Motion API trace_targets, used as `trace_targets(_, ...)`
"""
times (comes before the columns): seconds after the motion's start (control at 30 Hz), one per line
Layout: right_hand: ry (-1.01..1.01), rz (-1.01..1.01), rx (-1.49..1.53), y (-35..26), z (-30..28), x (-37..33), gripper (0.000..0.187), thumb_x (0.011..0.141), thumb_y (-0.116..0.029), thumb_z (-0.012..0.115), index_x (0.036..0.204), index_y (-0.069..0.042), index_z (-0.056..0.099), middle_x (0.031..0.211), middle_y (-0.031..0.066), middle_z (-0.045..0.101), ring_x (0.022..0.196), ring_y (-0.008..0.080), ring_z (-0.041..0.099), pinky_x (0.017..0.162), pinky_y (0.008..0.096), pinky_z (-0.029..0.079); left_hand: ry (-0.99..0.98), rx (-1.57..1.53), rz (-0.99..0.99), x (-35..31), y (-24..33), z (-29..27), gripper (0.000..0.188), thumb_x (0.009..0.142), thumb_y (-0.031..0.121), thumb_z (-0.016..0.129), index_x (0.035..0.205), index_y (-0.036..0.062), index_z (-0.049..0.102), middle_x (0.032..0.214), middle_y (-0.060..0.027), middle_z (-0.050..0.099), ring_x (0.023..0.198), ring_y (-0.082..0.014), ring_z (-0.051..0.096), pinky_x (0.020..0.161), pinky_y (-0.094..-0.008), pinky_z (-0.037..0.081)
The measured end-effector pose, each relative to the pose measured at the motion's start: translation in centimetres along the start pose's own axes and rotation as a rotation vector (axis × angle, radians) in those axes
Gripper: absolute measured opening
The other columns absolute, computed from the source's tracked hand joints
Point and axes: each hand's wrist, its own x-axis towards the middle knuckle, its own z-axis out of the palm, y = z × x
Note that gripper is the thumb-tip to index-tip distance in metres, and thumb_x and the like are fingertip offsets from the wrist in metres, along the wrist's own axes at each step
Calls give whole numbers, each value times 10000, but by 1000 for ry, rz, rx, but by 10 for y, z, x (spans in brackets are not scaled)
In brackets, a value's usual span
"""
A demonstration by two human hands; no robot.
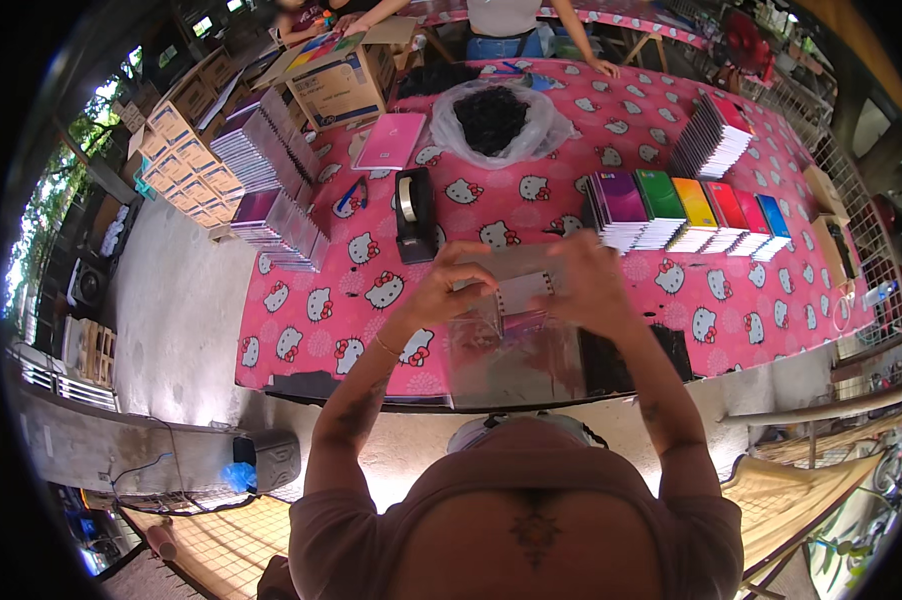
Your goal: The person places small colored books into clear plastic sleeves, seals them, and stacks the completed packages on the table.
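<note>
A pale ring-bound block [523, 292] was placed between the left hand [439, 290] and the right hand [593, 290], over a clear plastic sheet [516, 372] that was spread at the near edge of the pink-covered bench [426, 380]. For handling of this kind, the block was judged best kept square to the sheet, with its rings lined up so that the film would not be snagged. Light, even pressure from both sides seemed called for, since thin film could easily be creased or torn if it were pulled from one corner only. It was also thought wise for the near part of the sheet to be kept flat, so that no fold would be trapped beneath the block. The black tape dispenser [416, 215] was set just beyond the left hand, within what was judged easy reach.

Both forearms were extended over the near edge and angled inward, and the hands were turned toward each other. The left thumb and fingers were curved into a narrow C at the block's left side. The right hand was poised at the opposite side, but its fingers were blurred, and whether either hand was closed firmly on block or film could not be told.
</note>
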Motion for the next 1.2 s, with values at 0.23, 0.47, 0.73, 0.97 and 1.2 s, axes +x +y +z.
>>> trace_targets(0.23, -279, -490, 27, 68, 49, -17, 636, 675, -405, 851, 1246, -199, 661, 1503, 163, 390, 1323, 344, 446, 1089, 512, 338, 34, 203, 106, 31, 6, 31, 159, 787, 99, 778, 935, 150, 753, 1461, -138, 458, 1337, -311, 413, 1069, -464, 347)
trace_targets(0.47, -183, -390, 365, 70, 71, -30, 480, 761, -337, 805, 1191, -148, 705, 1584, 186, 268, 1420, 349, 368, 1142, 502, 306, 196, 221, -58, 39, -9, 81, 612, 756, 171, 808, 1305, 187, 537, 1501, -224, 341, 1333, -411, 404, 1073, -526, 355)
trace_targets(0.73, -152, 162, 963, 84, 90, 9, 516, 851, -164, 729, 1335, -75, 576, 1411, 163, 496, 1335, 255, 484, 1073, 437, 399, 127, -570, -584, -5, -26, 67, 713, 906, 157, 716, 1500, 83, 327, 1461, -161, 418, 1329, -237, 450, 1029, -372, 462)
trace_targets(0.97, -488, -56, 820, 64, 69, 62, 466, 900, -192, 707, 1304, -1, 575, 1184, 73, 652, 1043, 109, 622, 865, 275, 505, 31, -427, -625, 1, -25, 71, 388, 907, 117, 705, 1261, -4, 601, 1157, -93, 643, 998, -160, 620, 913, -309, 511)
trace_targets(1.2, -528, 84, 979, 79, 66, 40, 592, 880, -331, 759, 1354, -46, 551, 1232, 53, 629, 1077, 119, 604, 893, 300, 497, 231, -495, -283, 5, -34, 77, 400, 947, 156, 685, 1304, 8, 580, 1223, -62, 634, 1113, -140, 601, 936, -299, 493)
